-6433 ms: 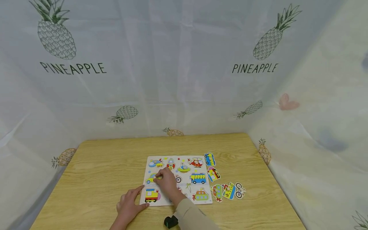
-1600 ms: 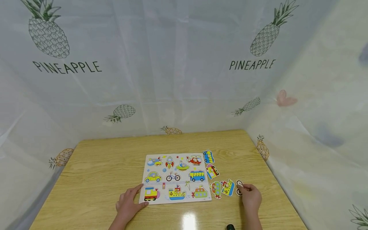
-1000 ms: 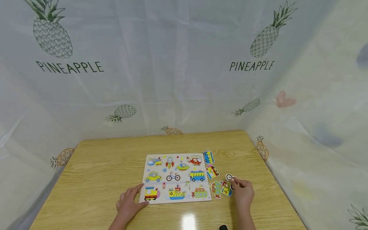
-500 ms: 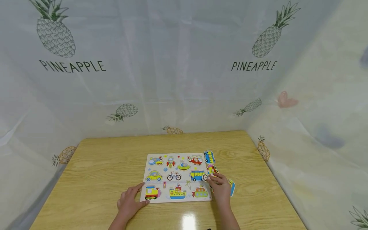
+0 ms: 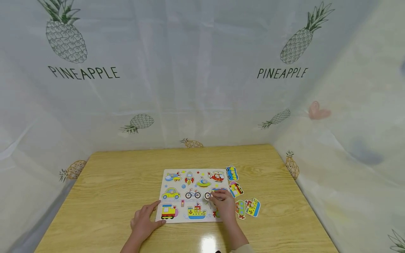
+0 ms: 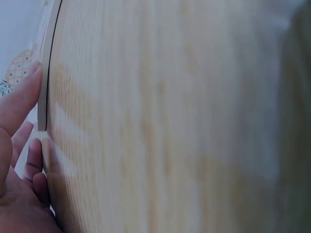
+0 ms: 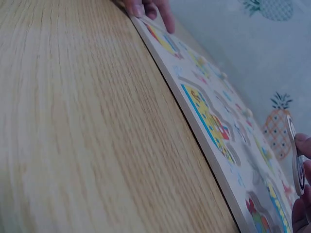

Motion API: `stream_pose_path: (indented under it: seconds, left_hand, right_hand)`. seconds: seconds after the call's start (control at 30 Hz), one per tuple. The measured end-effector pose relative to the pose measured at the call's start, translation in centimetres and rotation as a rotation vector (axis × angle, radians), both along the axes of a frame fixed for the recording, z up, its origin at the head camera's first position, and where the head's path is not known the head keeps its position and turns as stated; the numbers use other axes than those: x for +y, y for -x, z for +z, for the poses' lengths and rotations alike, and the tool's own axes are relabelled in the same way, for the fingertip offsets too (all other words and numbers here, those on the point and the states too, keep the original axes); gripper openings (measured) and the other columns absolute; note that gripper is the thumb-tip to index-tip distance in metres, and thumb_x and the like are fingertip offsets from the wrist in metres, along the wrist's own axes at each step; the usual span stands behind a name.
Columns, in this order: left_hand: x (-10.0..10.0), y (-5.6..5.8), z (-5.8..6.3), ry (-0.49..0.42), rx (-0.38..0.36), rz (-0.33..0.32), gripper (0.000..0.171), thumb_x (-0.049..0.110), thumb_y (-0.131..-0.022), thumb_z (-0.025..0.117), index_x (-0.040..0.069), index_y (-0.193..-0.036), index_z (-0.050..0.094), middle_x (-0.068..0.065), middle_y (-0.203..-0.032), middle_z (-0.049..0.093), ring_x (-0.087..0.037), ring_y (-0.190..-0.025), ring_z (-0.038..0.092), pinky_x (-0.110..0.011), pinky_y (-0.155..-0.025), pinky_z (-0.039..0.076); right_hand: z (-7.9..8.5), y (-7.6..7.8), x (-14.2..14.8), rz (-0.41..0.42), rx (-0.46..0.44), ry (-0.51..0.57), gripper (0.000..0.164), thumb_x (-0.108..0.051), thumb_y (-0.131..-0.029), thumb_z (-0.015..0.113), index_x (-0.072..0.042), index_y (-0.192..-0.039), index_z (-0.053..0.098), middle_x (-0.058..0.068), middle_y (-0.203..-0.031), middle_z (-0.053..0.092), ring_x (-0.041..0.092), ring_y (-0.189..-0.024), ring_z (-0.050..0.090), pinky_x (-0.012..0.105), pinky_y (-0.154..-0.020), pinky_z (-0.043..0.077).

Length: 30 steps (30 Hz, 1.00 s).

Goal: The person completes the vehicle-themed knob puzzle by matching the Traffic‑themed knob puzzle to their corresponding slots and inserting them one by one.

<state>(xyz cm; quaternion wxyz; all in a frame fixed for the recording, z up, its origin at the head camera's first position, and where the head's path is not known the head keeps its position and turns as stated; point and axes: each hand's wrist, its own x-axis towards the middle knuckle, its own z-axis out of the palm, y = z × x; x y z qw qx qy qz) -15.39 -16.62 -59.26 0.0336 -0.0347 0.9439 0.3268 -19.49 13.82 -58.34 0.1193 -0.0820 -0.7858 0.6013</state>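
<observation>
My right hand (image 5: 226, 207) pinches a bicycle puzzle piece (image 5: 207, 195) over the right half of a wooden peg puzzle board (image 5: 181, 216). In the right wrist view that bicycle piece (image 7: 299, 177) is tilted on edge above the board. A bicycle picture (image 5: 192, 193) shows on the board just left of the held piece. The right hand partly covers the board's bus and submarine pictures. My left hand (image 5: 143, 221) rests at the board's near-left corner, index finger at the left edge and thumb on the near edge. The left wrist view shows the thumb (image 6: 22, 99) against the board's side.
Right of the board lie loose puzzle pieces: a bus (image 5: 232, 173), a train (image 5: 236, 189), a submarine (image 5: 240, 209) and a ship (image 5: 252, 207). Knobbed pieces such as the car (image 5: 171, 193) sit in the board. Pineapple-print curtains (image 5: 202, 88) surround the wooden table (image 5: 120, 182).
The right hand left the car, picked up the bicycle piece from the table's right side, and carried it left over the board. The left hand has stayed at the corner.
</observation>
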Motion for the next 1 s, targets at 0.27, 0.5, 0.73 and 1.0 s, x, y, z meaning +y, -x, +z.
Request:
stream_pose_path:
  seconds: [0.27, 0.5, 0.73, 1.0]
  left_hand:
    - [-0.1, 0.0, 0.1, 0.007, 0.002, 0.001, 0.083, 0.046, -0.066, 0.086, 0.021, -0.139, 0.054, -0.011, -0.123, 0.053, -0.040, -0.111, 0.042, -0.054, -0.077, 0.029]
    - [0.1, 0.0, 0.0, 0.008, 0.005, -0.004, 0.083, 0.046, -0.067, 0.086, 0.021, -0.139, 0.054, -0.009, -0.120, 0.054, -0.039, -0.109, 0.043, -0.053, -0.075, 0.029]
    - [0.1, 0.1, 0.0, -0.001, -0.004, 0.002, 0.083, 0.046, -0.067, 0.086, 0.022, -0.139, 0.054, -0.007, -0.118, 0.054, -0.035, -0.106, 0.042, -0.051, -0.075, 0.029]
    - [0.1, 0.1, 0.0, 0.005, -0.010, 0.003, 0.082, 0.045, -0.067, 0.086, 0.021, -0.139, 0.054, -0.007, -0.116, 0.054, -0.035, -0.106, 0.042, -0.052, -0.075, 0.029]
  right_hand:
    - [-0.3, 1.8, -2.2, 0.122, 0.007, 0.008, 0.014, -0.010, -0.077, 0.083, -0.004, -0.089, 0.079, 0.005, -0.103, 0.068, 0.028, -0.103, 0.060, 0.022, -0.076, 0.052]
    - [-0.6, 3.2, -3.6, 0.209, -0.022, 0.043, 0.013, -0.009, -0.080, 0.081, -0.005, -0.092, 0.079, 0.005, -0.107, 0.069, 0.029, -0.111, 0.060, 0.022, -0.080, 0.052]
    - [-1.1, 4.2, -5.0, 0.229, -0.033, 0.058, 0.012, -0.008, -0.081, 0.080, -0.007, -0.093, 0.079, 0.005, -0.107, 0.070, 0.034, -0.120, 0.055, 0.026, -0.083, 0.052]
    - [-2.0, 4.7, -5.6, 0.233, -0.013, 0.031, 0.012, -0.010, -0.082, 0.079, -0.008, -0.094, 0.079, 0.001, -0.107, 0.070, 0.025, -0.108, 0.063, 0.024, -0.079, 0.052]
